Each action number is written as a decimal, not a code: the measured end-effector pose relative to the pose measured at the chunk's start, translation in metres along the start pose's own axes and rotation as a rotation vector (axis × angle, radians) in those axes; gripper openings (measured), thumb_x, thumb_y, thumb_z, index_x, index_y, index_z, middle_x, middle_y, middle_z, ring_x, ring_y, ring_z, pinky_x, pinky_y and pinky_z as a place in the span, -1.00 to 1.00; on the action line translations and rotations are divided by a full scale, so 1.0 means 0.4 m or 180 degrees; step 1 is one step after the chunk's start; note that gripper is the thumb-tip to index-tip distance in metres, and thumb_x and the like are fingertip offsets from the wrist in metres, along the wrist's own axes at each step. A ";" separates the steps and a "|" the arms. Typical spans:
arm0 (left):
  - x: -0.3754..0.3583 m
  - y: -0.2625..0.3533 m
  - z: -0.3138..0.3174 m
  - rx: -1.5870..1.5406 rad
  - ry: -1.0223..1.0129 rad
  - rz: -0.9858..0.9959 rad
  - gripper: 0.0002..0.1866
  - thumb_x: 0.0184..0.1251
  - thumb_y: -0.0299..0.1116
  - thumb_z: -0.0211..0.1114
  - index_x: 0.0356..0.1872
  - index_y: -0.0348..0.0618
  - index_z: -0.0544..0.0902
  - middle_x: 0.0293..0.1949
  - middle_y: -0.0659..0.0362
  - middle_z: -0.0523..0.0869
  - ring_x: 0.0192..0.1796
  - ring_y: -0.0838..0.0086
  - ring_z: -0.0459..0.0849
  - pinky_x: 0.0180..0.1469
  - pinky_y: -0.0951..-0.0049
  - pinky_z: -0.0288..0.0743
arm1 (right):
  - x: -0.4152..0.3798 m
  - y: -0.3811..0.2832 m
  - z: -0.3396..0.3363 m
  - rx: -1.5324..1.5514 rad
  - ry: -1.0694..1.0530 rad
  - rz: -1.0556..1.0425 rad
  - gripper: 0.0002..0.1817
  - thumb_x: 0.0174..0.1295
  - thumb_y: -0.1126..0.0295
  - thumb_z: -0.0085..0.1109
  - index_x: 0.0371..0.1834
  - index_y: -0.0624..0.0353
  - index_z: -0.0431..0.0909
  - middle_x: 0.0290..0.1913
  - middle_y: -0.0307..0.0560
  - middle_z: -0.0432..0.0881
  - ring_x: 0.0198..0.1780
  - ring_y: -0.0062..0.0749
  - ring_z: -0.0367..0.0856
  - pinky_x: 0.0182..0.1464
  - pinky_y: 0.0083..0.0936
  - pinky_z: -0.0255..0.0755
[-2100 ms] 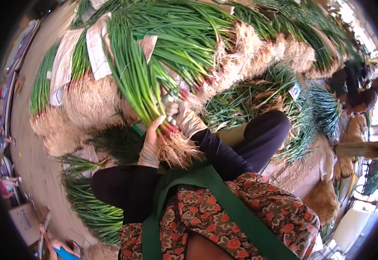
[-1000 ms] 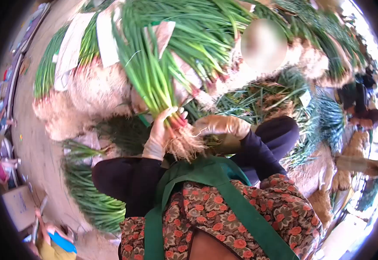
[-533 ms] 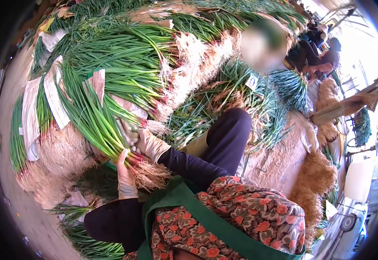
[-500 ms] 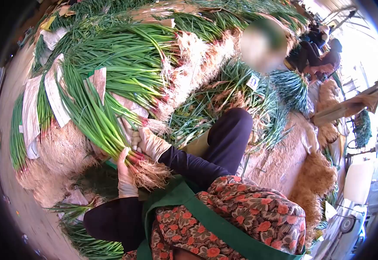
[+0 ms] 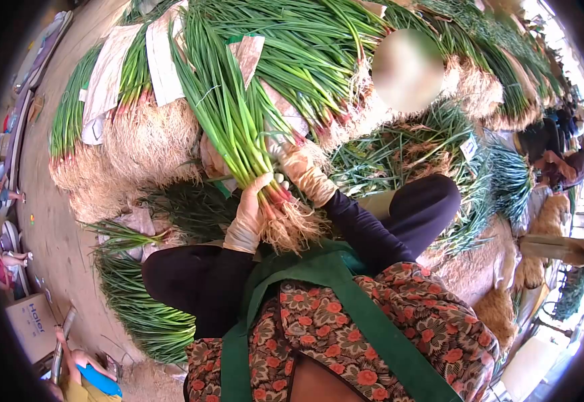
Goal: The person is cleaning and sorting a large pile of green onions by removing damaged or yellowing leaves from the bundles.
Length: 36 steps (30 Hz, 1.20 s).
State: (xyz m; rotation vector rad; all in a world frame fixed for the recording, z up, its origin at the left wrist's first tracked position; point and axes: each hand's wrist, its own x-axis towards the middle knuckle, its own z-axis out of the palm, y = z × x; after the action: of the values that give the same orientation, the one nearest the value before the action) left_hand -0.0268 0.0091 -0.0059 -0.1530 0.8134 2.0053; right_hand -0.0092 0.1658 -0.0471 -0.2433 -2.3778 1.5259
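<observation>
My left hand [image 5: 246,216], in a thin pale glove, grips a bunch of green onions [image 5: 228,120] just above the pale, tangled roots [image 5: 288,228]. The long green leaves fan up and away from me. My right hand [image 5: 305,171], also gloved, rests against the right side of the same bunch near its reddish stems, fingers curled into the stalks. Both dark sleeves cross over my knees and a green apron strap.
Large bundles of green onions [image 5: 312,47] with paper bands [image 5: 161,57] are stacked ahead. Loose onions [image 5: 406,151] lie to the right and another bunch [image 5: 138,308] at lower left. A cardboard box [image 5: 31,325] stands on the ground at left. People [image 5: 553,147] sit far right.
The bunch has been lifted more upright in my left hand. My right hand went out to the right, came back to the stems and now sits higher against them. The view has shifted.
</observation>
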 end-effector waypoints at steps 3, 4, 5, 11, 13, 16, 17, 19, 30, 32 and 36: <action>-0.036 0.039 0.013 -0.0411 -0.0503 -0.0071 -0.69 0.23 -0.22 0.17 -0.18 -0.26 0.44 -0.28 0.13 0.53 -0.15 0.34 0.55 0.04 0.26 0.45 | -0.031 0.135 -0.001 -0.1292 -0.0561 -0.0771 -0.79 0.35 0.33 -0.13 -0.13 0.17 0.48 -0.28 0.01 0.58 -0.16 -0.24 0.56 -0.18 -0.46 0.45; -0.041 0.050 0.021 -0.0544 -0.0649 0.0080 -0.69 0.24 -0.21 0.17 -0.18 -0.25 0.42 -0.26 0.15 0.51 -0.12 0.36 0.52 0.08 0.26 0.42 | -0.056 0.212 0.004 -0.2344 -0.1570 -0.1897 -0.77 0.35 0.31 -0.14 -0.12 0.16 0.49 -0.25 0.03 0.59 -0.09 -0.25 0.56 -0.13 -0.50 0.44; -0.049 0.057 0.029 -0.0597 -0.0608 0.0116 -0.68 0.24 -0.19 0.18 -0.19 -0.23 0.41 -0.26 0.17 0.47 -0.06 0.38 0.49 0.15 0.25 0.37 | -0.082 0.178 -0.012 -0.1383 -0.2564 -0.0865 -0.77 0.33 0.29 -0.10 -0.15 0.15 0.50 -0.25 0.03 0.60 -0.11 -0.25 0.57 -0.13 -0.48 0.44; 0.002 0.054 -0.001 -0.0383 -0.0241 0.0114 -0.49 0.28 -0.16 0.16 0.04 -0.44 0.37 -0.29 0.00 0.61 -0.30 0.23 0.64 -0.15 0.26 0.58 | 0.022 0.168 -0.093 -0.0668 -0.0658 0.0774 -0.69 0.20 0.11 0.06 -0.27 0.13 0.55 -0.25 -0.04 0.64 -0.20 -0.18 0.62 -0.10 -0.28 0.43; 0.027 0.043 -0.013 -0.0422 -0.0543 0.0030 -0.49 0.28 -0.20 0.17 0.09 -0.41 0.35 -0.26 0.04 0.57 -0.24 0.27 0.61 -0.14 0.26 0.56 | 0.057 0.113 -0.096 -0.1926 -0.0134 0.0837 -0.70 0.18 0.11 0.06 -0.29 0.13 0.55 -0.32 0.00 0.64 -0.21 -0.13 0.62 -0.12 -0.28 0.43; 0.039 0.038 -0.027 -0.0659 -0.0718 -0.0326 -0.52 0.26 -0.20 0.19 0.07 -0.34 0.37 -0.26 0.10 0.52 -0.17 0.29 0.56 -0.10 0.27 0.53 | 0.063 0.168 -0.074 -0.2655 -0.0264 0.0323 -0.70 0.17 0.12 0.06 -0.31 0.14 0.55 -0.36 0.06 0.63 -0.24 -0.08 0.62 -0.16 -0.28 0.44; 0.047 0.032 -0.042 -0.0628 -0.0685 -0.0268 -0.52 0.26 -0.20 0.19 0.06 -0.34 0.37 -0.27 0.10 0.51 -0.16 0.29 0.56 -0.09 0.26 0.52 | 0.072 0.206 -0.074 -0.2418 -0.0337 0.0234 -0.69 0.17 0.12 0.06 -0.29 0.15 0.56 -0.36 0.08 0.63 -0.23 -0.08 0.61 -0.15 -0.28 0.44; 0.043 0.037 -0.046 -0.0518 -0.0662 -0.0188 -0.54 0.26 -0.20 0.19 0.04 -0.32 0.39 -0.28 0.10 0.51 -0.14 0.28 0.55 -0.07 0.24 0.51 | 0.067 0.177 -0.097 -0.1666 -0.0452 0.0844 -0.69 0.17 0.17 0.05 -0.22 0.20 0.56 -0.34 0.12 0.63 -0.26 -0.11 0.61 -0.16 -0.34 0.45; 0.023 0.023 0.066 -0.0273 0.0140 -0.0102 -0.48 0.27 -0.14 0.20 0.14 -0.25 0.34 -0.22 0.02 0.57 -0.17 0.18 0.61 -0.07 0.15 0.56 | -0.055 -0.108 -0.383 0.2397 -0.1622 0.1965 -0.64 0.21 0.23 0.17 -0.06 0.28 0.53 -0.26 -0.06 0.65 -0.32 -0.47 0.62 -0.44 -0.63 0.45; 0.016 0.029 0.035 0.0209 -0.0103 -0.0304 -0.41 0.20 -0.10 0.26 0.16 -0.24 0.34 -0.32 0.03 0.60 -0.24 0.21 0.65 -0.19 0.19 0.60 | -0.111 -0.093 -0.246 0.2043 -0.1426 0.1643 -0.56 0.25 0.18 0.13 0.03 0.34 0.49 -0.18 0.02 0.64 -0.16 -0.33 0.63 -0.26 -0.50 0.52; 0.016 0.030 -0.026 0.0066 0.0063 -0.0179 -0.41 0.21 -0.15 0.24 0.17 -0.30 0.31 -0.16 -0.03 0.61 -0.12 0.16 0.62 -0.06 0.14 0.55 | -0.113 0.078 -0.237 -0.0925 -0.0575 -0.1589 -0.71 0.15 0.40 0.09 -0.05 0.17 0.56 -0.35 0.00 0.63 -0.29 -0.41 0.62 -0.28 -0.47 0.48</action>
State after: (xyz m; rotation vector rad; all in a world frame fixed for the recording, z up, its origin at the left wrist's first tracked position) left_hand -0.0421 0.0036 -0.0109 -0.1821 0.8334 1.9447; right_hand 0.0650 0.2465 -0.0460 0.4165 -2.5334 1.0092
